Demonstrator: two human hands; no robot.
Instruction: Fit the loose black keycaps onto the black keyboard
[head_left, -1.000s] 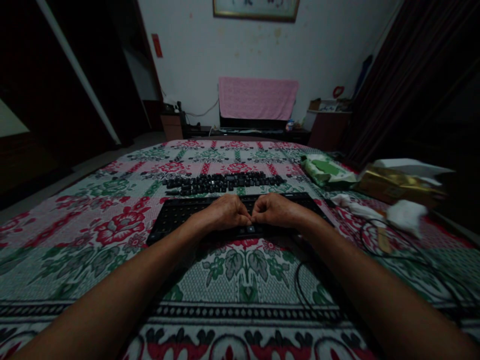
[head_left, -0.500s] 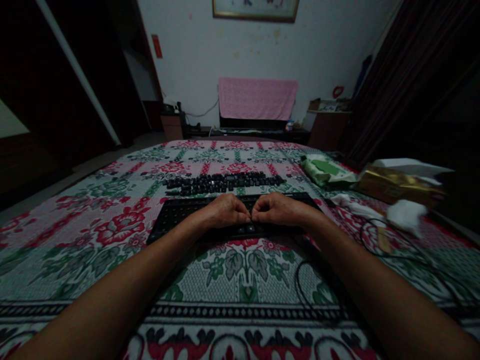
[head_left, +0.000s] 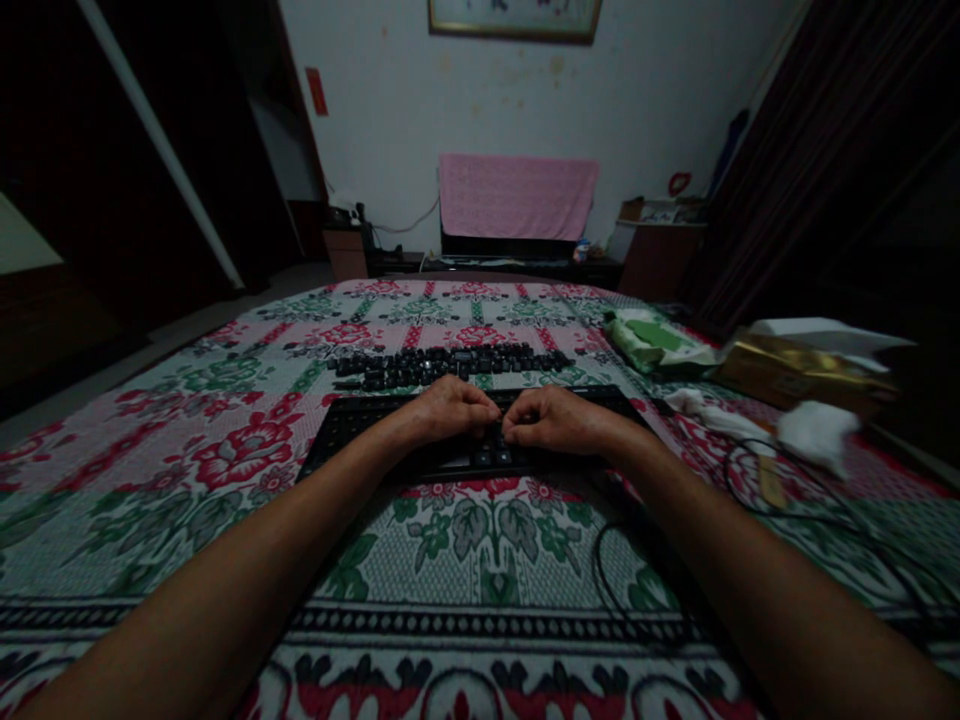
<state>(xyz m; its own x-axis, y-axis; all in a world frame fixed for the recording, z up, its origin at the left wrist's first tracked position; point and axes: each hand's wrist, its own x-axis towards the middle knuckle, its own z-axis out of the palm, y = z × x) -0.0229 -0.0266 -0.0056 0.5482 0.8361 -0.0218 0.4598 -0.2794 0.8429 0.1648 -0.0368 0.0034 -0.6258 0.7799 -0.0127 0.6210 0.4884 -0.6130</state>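
Left hand (head_left: pixel 454 408): here it is, low over the black keyboard, fingers curled in toward the thumb, tips pointing at its partner; whether a key is pinched in there, I cannot tell.
Right hand (head_left: pixel 551 418): right opposite, knuckles bent, thumb and forefinger drawn close to each other; again, no telling if anything sits in that grip.
Gap: the two hands are apart, but only just, fingertips nearly meeting over the middle of the board.
Keyboard (head_left: pixel 341 428): directly beneath both hands, lying flat, its ends running out past them on either side.
Fitted keys (head_left: pixel 491 458): a small cluster in place on the near edge, just below the fingertips.
Loose keys (head_left: pixel 450 365): a long dark scatter beyond the hands, just past the keyboard's far edge.
Patterned cloth (head_left: pixel 247 445): red, green and white flowers, spread under it all.
Cable (head_left: pixel 806 516): black, looping out to the right of the right hand.
Right flank: farther out from the right hand, a tan strip (head_left: pixel 770 482), crumpled white tissue (head_left: pixel 817 437), a gold box (head_left: pixel 806 375) and a green packet (head_left: pixel 660 342).
Far ahead: well beyond the hands, a pink cloth (head_left: pixel 519 197) hangs before the wall.
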